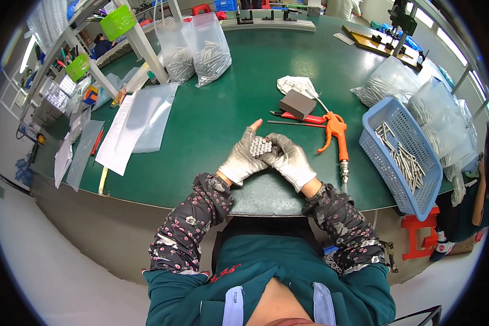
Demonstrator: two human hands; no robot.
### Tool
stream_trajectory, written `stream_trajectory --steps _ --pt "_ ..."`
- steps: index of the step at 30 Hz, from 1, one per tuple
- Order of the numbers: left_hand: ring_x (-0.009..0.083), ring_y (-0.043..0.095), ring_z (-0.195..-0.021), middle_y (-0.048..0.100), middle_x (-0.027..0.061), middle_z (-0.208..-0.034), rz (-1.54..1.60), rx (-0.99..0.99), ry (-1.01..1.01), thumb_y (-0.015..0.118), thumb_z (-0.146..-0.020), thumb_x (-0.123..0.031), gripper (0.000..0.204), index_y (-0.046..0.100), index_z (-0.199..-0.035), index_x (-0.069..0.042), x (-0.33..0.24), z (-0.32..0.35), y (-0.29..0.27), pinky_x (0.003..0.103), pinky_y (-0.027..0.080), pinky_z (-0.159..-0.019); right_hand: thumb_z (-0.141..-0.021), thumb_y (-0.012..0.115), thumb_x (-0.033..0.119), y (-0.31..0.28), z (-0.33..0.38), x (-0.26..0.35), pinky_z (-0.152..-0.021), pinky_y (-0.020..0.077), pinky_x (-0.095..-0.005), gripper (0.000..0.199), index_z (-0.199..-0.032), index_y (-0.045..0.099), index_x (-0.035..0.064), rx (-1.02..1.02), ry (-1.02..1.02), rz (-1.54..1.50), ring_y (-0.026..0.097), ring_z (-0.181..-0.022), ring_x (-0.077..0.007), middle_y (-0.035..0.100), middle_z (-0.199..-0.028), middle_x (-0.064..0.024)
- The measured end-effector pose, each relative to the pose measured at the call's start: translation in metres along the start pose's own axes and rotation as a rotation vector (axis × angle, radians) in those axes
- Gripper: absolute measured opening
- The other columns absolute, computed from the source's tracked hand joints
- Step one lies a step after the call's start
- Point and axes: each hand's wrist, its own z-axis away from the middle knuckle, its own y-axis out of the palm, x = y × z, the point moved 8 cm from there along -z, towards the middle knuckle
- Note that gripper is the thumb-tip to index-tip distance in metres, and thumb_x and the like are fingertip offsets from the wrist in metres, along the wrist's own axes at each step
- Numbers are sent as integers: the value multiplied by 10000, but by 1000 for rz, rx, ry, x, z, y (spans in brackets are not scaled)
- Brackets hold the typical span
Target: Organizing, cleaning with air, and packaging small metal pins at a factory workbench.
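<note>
Between my two gloved hands, just in from the table's front edge, is a bundle of metal rods [260, 146], seen end-on as a cluster of round silvery ends. My left hand [240, 160] is closed around its left side, its thumb sticking up. My right hand [291, 164] presses the bundle from the right with bent fingers. How long the rods are is hidden by the hands. Both gloves are whitish with grey, soiled fingers. To the right lies an orange air blow gun [336, 129] with a thin nozzle pointing left.
Beyond the gun are a dark brown block [297, 104], a red-handled tool [313, 119] and a white cloth [293, 85]. A blue basket [370, 137] of loose rods stands right. Bags of rods [209, 53] stand far left; papers [116, 138] and plastic sheets [151, 122] lie left.
</note>
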Motion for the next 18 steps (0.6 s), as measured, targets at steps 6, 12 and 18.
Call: stream_trajectory --steps 6,12,18 --pt "113 538 -866 549 21 -966 29 16 -1 788 -593 -46 1167 -45 -1403 -150 0 3 0 242 453 -801 -725 691 306 -1 2 -2 -689 479 -286 464 -1079 541 45 -33 -54 1 616 -783 -207 619 -913 -117" --pt "109 535 -857 551 20 -958 35 21 -18 793 -589 -48 1153 -14 -1406 -149 2 3 0 235 452 -798 -722 693 309 -1 4 2 -670 475 -285 473 -1084 544 44 -58 -65 19 605 -739 -199 617 -869 -102" --pt "102 535 -851 551 20 -961 56 11 -42 808 -586 -79 1132 32 -1407 -144 2 0 -1 232 459 -785 -714 694 290 -1 1 -7 -629 466 -277 471 -1085 546 41 -85 -83 -40 579 -667 -171 594 -762 -75"
